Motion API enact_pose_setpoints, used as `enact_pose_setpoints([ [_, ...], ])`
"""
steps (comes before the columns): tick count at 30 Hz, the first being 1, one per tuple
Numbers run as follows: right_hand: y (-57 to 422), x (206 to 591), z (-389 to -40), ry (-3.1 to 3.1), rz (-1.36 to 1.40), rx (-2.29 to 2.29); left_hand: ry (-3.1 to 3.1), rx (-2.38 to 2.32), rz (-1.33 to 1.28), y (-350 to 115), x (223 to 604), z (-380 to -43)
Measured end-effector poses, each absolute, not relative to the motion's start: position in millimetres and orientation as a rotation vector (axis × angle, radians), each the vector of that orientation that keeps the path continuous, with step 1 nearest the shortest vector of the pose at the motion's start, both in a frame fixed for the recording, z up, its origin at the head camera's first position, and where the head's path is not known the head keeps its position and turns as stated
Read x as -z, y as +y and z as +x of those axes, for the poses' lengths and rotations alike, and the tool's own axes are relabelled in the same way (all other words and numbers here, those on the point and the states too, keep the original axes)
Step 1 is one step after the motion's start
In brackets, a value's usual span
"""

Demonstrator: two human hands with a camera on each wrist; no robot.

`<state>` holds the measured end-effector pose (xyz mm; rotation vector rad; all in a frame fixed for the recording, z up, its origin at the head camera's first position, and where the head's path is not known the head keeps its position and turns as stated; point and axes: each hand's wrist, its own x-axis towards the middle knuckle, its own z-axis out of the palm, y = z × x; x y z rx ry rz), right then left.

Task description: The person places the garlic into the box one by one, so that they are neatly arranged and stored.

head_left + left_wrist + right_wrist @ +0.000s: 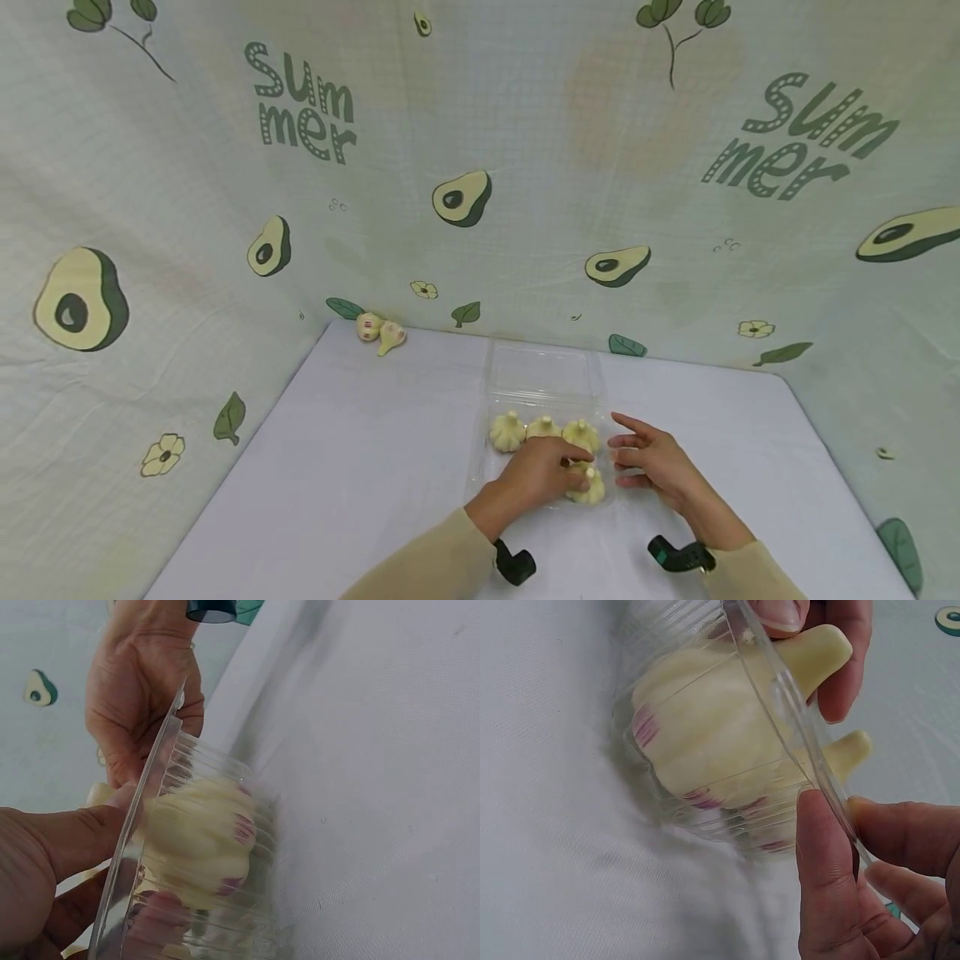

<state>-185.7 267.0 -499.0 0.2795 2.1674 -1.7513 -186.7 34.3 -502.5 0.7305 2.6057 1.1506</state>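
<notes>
A clear plastic clamshell container (487, 471) sits on the table with its lid (543, 367) folded back. Three garlic bulbs (507, 432) fill its far row. At the near right corner is another garlic bulb (592, 487), which my left hand (531, 473) grips between thumb and fingers. That bulb's pale stem (825, 656) rises above the rim in the right wrist view, purple streaks showing through the wall. My right hand (660, 465) is at the container's right side, its thumb and fingertips (825, 847) pinching the rim.
Two more garlic bulbs (392, 336) lie at the far left corner of the white table (390, 433). Cloth printed with avocados and leaves hangs around the back and sides. A dark wrist device (678, 554) is strapped on each arm.
</notes>
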Motion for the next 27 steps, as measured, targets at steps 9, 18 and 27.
enact_pose_setpoints([
  [9, 267, 499, -185, 2.179, 0.278, 1.740, 2.490, -1.279, 0.665, 29, 503, -189],
  [18, 268, 501, -186, 2.169, 0.271, 1.747, 2.430, -1.412, 0.683, 11, 489, -192],
  [27, 269, 502, -186, 2.163, 0.280, 1.754, 2.462, -1.586, 0.710, -33, 462, -216],
])
